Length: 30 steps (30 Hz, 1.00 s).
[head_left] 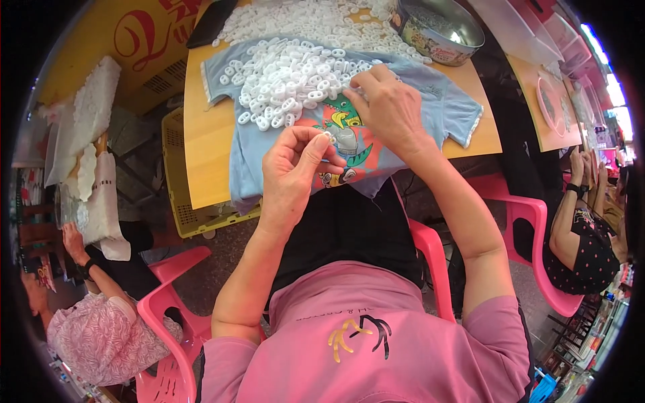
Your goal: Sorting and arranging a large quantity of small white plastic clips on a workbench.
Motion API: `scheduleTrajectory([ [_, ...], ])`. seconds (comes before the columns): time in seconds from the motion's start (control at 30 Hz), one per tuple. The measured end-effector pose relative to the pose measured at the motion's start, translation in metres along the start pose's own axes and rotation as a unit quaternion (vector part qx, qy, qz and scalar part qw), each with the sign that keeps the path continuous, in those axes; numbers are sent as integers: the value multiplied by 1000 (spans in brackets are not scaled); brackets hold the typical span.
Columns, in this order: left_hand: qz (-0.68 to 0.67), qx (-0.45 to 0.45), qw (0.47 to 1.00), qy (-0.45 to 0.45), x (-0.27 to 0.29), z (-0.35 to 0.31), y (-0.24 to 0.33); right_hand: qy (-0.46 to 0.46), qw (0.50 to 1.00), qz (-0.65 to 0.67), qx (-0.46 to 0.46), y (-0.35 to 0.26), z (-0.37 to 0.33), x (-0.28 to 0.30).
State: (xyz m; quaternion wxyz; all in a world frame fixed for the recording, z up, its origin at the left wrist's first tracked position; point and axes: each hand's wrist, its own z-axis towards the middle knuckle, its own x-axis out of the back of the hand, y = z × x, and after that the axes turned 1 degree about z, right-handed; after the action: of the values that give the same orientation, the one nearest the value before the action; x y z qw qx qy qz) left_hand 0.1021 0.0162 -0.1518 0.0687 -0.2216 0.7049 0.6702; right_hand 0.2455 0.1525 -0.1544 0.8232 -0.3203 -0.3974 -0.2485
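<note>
My left hand (293, 164) is closed in a pinch on a small white plastic piece (330, 136), held between thumb and forefinger above the shirt print. At the right edge of a heap of white two-holed oval plastic pieces (282, 77), my right hand (391, 107) is bent with thumb and forefinger brought together; whatever is between its fingertips is hidden. The heap rests on a light blue T-shirt (252, 158) with a colourful dinosaur print (346, 141). That shirt lies spread over the table (201, 154) and hangs past its near edge.
More white pieces (295, 20) cover the far side of the table. A round metal tin (440, 30) stands at the back right, a dark flat object (211, 23) at the back left. A yellow crate (195, 213) sits below left. People sit on pink chairs (176, 316) at both sides.
</note>
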Motion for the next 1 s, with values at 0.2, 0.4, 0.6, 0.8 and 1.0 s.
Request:
scheduleTrajectory([
  [0.2,12,-10,1000,4,1,-2,8,-17,975,201,-90,0,-2,9],
  [0.4,28,-47,998,6,-12,1,6,-140,671,652,-324,-10,-19,45],
  [0.6,-14,-58,998,-23,-35,1,11,-132,589,724,-334,-19,-35,61],
  [0.8,-26,-44,998,-28,-40,3,9,-63,625,711,-317,-21,-48,65],
  [1.0,-5,-88,996,-14,-42,3,5,-33,642,711,-283,-20,-57,63],
])
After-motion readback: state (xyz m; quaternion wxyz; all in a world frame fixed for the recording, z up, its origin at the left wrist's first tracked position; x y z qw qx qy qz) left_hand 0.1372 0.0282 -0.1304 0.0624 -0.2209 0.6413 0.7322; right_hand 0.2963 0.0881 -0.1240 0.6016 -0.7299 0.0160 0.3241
